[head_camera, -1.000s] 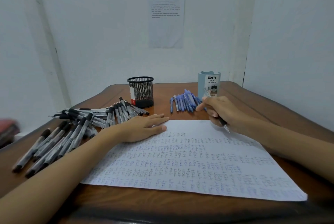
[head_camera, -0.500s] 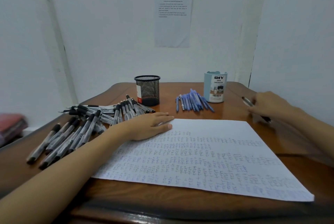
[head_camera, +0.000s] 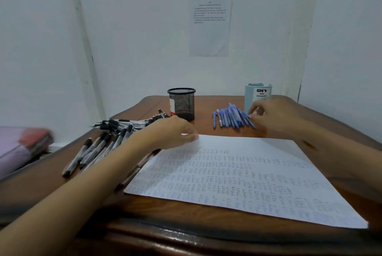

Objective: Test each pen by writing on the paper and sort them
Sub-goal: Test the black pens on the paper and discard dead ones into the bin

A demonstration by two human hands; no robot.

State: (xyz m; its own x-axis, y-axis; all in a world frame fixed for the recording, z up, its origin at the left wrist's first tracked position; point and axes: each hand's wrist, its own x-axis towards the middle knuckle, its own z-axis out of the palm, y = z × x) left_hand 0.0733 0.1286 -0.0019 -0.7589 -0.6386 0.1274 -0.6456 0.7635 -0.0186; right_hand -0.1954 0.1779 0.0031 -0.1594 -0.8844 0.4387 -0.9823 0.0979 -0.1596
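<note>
The right hand (head_camera: 275, 117) has swung in from the table's right edge to the row of blue pens (head_camera: 231, 118), and the left hand (head_camera: 169, 130), flat on the paper (head_camera: 237, 173) half a second ago, is now arched up over its far left corner. The right fingers are curled, their tips at the right end of the blue row, just in front of the pale blue organizer (head_camera: 258, 92); whether they pinch a pen cannot be told. The left fingers lie close together, gently curved, tips on the paper's corner, nothing seen in them. Black pens (head_camera: 99, 148) sprawl in a heap to the left, beside a black mesh cup (head_camera: 182, 102). The paper, covered in rows of test marks, fills the near wooden table (head_camera: 206, 111).
</note>
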